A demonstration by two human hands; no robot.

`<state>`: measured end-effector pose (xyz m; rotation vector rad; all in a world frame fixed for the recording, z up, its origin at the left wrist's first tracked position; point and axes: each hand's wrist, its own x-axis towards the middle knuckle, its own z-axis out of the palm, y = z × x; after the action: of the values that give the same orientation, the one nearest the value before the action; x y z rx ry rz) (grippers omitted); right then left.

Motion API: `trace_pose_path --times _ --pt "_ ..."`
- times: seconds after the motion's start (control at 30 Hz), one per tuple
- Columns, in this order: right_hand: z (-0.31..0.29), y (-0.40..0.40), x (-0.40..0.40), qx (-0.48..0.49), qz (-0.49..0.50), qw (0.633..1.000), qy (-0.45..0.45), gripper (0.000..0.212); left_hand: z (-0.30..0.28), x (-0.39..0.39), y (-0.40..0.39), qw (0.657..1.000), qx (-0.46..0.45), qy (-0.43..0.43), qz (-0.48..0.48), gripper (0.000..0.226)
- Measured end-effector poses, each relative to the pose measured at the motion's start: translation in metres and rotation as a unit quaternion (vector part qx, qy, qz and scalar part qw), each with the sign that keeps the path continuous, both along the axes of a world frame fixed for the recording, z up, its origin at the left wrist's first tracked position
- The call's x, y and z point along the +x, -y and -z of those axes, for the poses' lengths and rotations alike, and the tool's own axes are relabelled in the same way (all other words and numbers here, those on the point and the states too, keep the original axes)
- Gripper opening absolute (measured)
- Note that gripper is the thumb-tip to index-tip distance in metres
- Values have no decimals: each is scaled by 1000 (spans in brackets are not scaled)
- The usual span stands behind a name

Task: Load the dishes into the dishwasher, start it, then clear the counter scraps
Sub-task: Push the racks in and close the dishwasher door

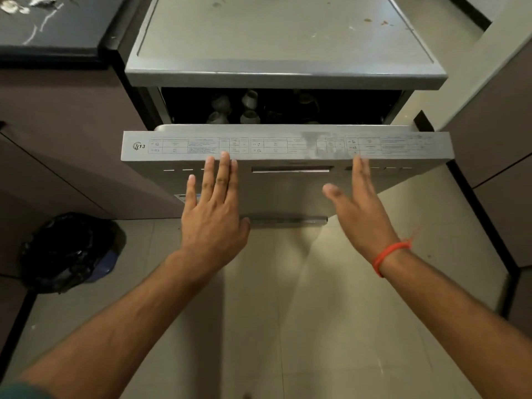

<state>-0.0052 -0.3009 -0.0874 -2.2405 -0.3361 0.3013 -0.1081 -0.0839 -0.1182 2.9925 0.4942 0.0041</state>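
One tiled floor (331, 298), dark counter (49, 30)

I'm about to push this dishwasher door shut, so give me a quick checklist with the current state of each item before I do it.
1. Both hands on the door: left hand flat on the dishwasher door, ok; right hand blurred, contact cannot tell.
2. Hands empty: ok.
3. Dishes loaded: cups visible in the gap, ok.
4. Nothing sticking out over the door edge: ok.
5. Lower rack pushed in: cannot tell.
6. Counter scraps cleared: not ok.
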Motion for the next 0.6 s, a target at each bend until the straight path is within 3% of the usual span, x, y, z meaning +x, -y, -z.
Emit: trace_pose_path --times 0.1,0.3,0.6 --pt "6 4 4 -123 -39 984 122 87 2 5 3 1000 -16 16 -13 105" --pt "19 9 23 -317 -90 926 184 85 4 15 9 998 -42 34 -34 108" --pt "23 1 47 -372 -98 888 250 89 -9 32 -14 998 52 24 -12 99"
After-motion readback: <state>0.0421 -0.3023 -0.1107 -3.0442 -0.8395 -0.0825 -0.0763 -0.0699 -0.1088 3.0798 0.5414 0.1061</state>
